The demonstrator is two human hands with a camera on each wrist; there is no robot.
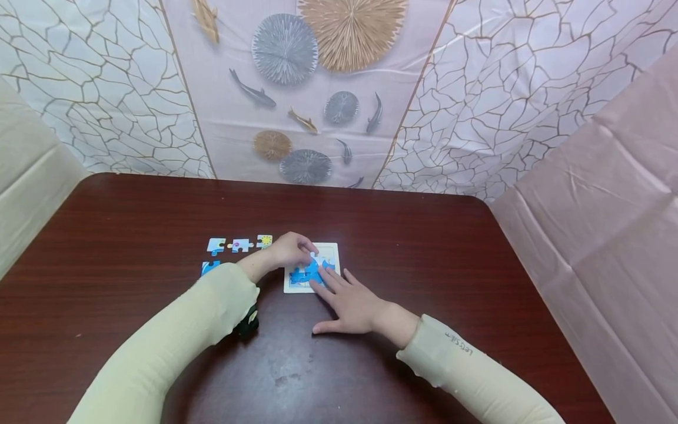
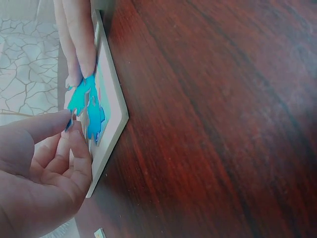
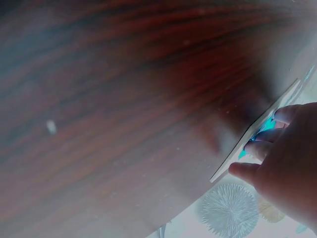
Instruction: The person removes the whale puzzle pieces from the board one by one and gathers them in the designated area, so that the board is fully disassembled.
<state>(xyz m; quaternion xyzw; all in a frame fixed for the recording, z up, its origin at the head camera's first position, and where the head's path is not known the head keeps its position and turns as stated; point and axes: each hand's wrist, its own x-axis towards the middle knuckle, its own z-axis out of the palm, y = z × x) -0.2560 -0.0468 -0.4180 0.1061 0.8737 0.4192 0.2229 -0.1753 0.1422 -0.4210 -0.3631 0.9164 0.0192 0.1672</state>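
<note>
A small white-bordered puzzle tray (image 1: 293,290) lies on the table with blue puzzle pieces (image 1: 302,278) inside it. My left hand (image 1: 288,251) reaches over the tray's left side. In the left wrist view, its thumb and a finger pinch a blue puzzle piece (image 2: 77,103) at its near edge, and this piece is tilted up over the tray. My right hand (image 1: 356,306) comes in from the right, fingers extended. Its fingertips rest on the blue pieces at the tray's right half, while the thumb is spread out towards the table. The hands cover part of the picture.
Left of the tray lie several loose puzzle pieces: a pale one (image 1: 216,245), one with a pink spot (image 1: 241,245), one with a yellow sun (image 1: 265,240) and a blue one (image 1: 209,267). The dark wooden table (image 1: 424,247) ends at a patterned curtain (image 1: 296,118).
</note>
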